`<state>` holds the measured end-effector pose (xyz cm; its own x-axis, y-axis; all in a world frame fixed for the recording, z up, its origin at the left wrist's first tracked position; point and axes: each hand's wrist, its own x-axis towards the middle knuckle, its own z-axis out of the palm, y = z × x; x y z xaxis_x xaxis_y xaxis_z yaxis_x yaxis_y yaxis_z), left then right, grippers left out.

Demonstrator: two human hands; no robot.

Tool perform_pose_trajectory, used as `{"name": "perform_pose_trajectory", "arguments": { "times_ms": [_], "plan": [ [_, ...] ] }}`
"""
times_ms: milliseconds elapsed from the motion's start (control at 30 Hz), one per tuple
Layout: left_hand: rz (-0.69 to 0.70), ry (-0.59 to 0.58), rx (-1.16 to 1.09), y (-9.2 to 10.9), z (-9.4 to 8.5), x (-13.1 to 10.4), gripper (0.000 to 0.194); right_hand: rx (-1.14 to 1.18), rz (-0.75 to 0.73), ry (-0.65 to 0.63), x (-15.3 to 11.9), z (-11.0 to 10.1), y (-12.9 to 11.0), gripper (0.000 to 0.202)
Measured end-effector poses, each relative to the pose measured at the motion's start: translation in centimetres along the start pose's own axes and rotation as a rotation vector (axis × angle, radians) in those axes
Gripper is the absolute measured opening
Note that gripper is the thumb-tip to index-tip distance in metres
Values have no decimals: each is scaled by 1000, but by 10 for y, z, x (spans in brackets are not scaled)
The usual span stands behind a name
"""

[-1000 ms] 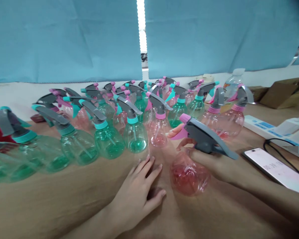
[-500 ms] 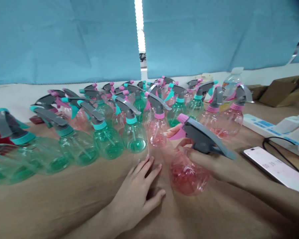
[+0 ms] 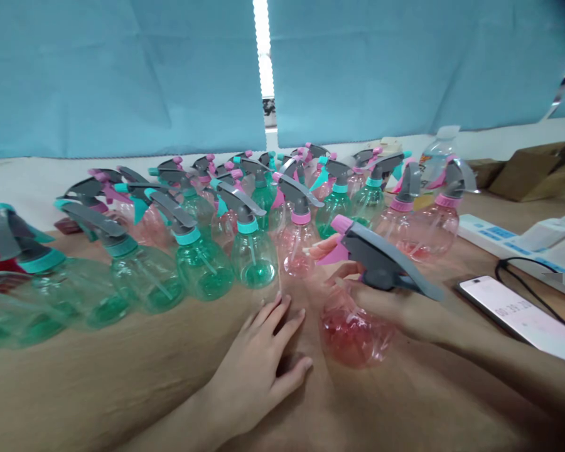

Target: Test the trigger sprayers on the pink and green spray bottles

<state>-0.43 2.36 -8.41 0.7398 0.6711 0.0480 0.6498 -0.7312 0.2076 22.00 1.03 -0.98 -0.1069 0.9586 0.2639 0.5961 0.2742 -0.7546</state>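
My right hand (image 3: 358,285) is wrapped around the neck of a pink spray bottle (image 3: 353,329). Its grey head with a pink nozzle points left and away, and a finger reaches past the pink trigger. Part of the bottle's neck is hidden behind my fingers. Flat on the table, fingers spread, lies my left hand (image 3: 263,364), empty and to the left of that bottle. Just beyond it stand a green spray bottle (image 3: 255,263) and another pink spray bottle (image 3: 299,248), each with a little liquid inside.
Many more green and pink spray bottles fill the table's back and left side. At right are a phone (image 3: 522,314) with a running timer, a white power strip (image 3: 484,235) with chargers, and a cardboard box (image 3: 530,172). A clear plastic bottle (image 3: 439,150) stands behind.
A finger of my right hand has stretched slightly farther left past the trigger. The held bottle stays in nearly the same place, and my left hand has not moved.
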Motion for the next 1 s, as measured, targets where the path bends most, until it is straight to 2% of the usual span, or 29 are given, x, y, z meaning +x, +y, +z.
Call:
{"name": "perform_pose_trajectory", "arguments": {
  "times_ms": [100, 333, 567, 767, 1000],
  "plan": [
    [13, 15, -7, 0, -1, 0, 53, 39, 54, -38, 2, 1, -3, 8],
    [10, 25, -1, 0, -1, 0, 53, 54, 100, -11, 4, 3, -9, 13],
    [2, -21, 19, 0, -2, 0, 55, 68, 85, -10, 7, 1, -17, 11],
    [3, -16, 23, 0, -2, 0, 55, 27, 108, 8, 7, 0, -16, 16],
    [3, -20, 22, 0, 0, 0, 56, 32, 120, -9, 5, 0, -14, 10]
  ]
}}
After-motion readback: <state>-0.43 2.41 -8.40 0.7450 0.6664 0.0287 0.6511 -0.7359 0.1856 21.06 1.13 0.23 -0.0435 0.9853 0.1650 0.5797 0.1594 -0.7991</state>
